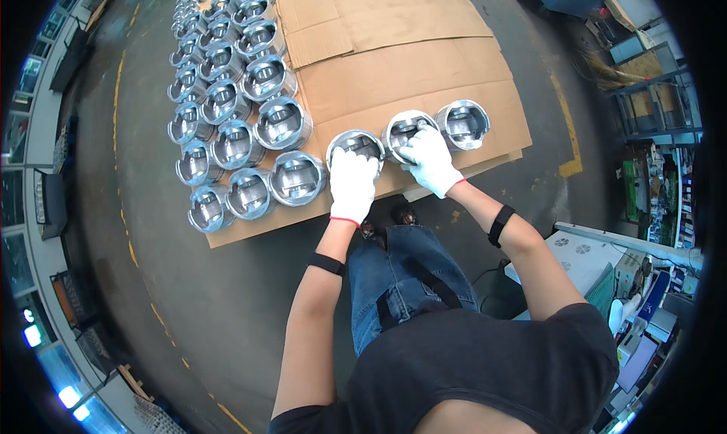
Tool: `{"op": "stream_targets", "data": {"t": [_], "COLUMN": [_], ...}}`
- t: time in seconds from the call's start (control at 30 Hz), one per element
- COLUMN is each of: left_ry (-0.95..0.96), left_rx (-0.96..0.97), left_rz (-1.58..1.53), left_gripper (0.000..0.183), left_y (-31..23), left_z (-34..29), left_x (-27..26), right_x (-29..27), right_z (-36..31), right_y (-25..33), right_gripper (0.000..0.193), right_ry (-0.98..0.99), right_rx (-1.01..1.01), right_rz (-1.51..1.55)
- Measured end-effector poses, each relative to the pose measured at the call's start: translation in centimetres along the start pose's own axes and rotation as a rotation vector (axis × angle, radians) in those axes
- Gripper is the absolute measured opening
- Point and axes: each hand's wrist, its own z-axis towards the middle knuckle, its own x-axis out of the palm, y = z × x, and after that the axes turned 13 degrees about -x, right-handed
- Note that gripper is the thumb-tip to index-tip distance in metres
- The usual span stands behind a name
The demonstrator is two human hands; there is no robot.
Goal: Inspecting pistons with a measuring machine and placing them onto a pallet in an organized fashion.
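Note:
Hollow silver engine pistons stand on a cardboard sheet, open side up. My left hand (pixel 353 188), in a white glove with a red cuff edge, reaches its fingers into a piston (pixel 350 138) near the front edge and grips it; the fingertips are hidden inside. In the same kind of glove, my right hand (pixel 432 161) has its fingers over the rim and into the neighbouring piston (pixel 402 121), holding it. Just right of that one stands a third piston (pixel 463 123), untouched by either hand.
Rows of more pistons (pixel 279 123) fill the cardboard's left side and run to the far end. Flat cardboard (pixel 409 74) covers the right side. A white cabinet (pixel 572 256) stands to my right, with cluttered shelves (pixel 655 184) beyond. Yellow lines (pixel 119 101) mark the floor.

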Motion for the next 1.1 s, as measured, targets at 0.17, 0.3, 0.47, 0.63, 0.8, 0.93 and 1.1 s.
{"op": "stream_targets", "data": {"t": [0.17,0.3,0.47,0.63,0.8,0.93,1.1], "left_ry": [-0.019,-0.018,0.025,0.041,0.088,0.109,-0.097], "left_rx": [-0.042,-0.058,0.011,-0.021,-0.001,-0.068,-0.185], "left_rz": [0.004,0.036,0.072,-0.016,0.017,0.036,-0.021], "left_gripper": [0.024,0.024,0.023,0.028,0.027,0.045,0.060], "left_y": [0.5,1.4,1.5,0.9,0.8,-0.8,-6.0], "left_z": [0.2,0.4,0.2,-0.1,0.3,1.0,1.5], "left_x": [-0.2,-0.8,-1.1,-1.5,-2.0,-4.5,-7.7], "right_x": [0.1,0.1,0.1,0.5,0.6,-3.2,-10.0], "right_z": [0.5,0.4,0.5,0.6,0.8,0.7,-3.6], "right_y": [0.0,0.3,0.1,0.1,0.6,0.8,-1.0], "right_gripper": [0.021,0.018,0.014,0.015,0.016,0.039,0.061], "right_ry": [-0.049,-0.077,-0.086,-0.101,-0.182,-0.007,-0.085], "right_rx": [-0.053,-0.053,-0.071,-0.065,-0.034,-0.055,0.193], "right_rz": [0.045,0.057,0.092,0.116,0.153,0.206,0.103]}}
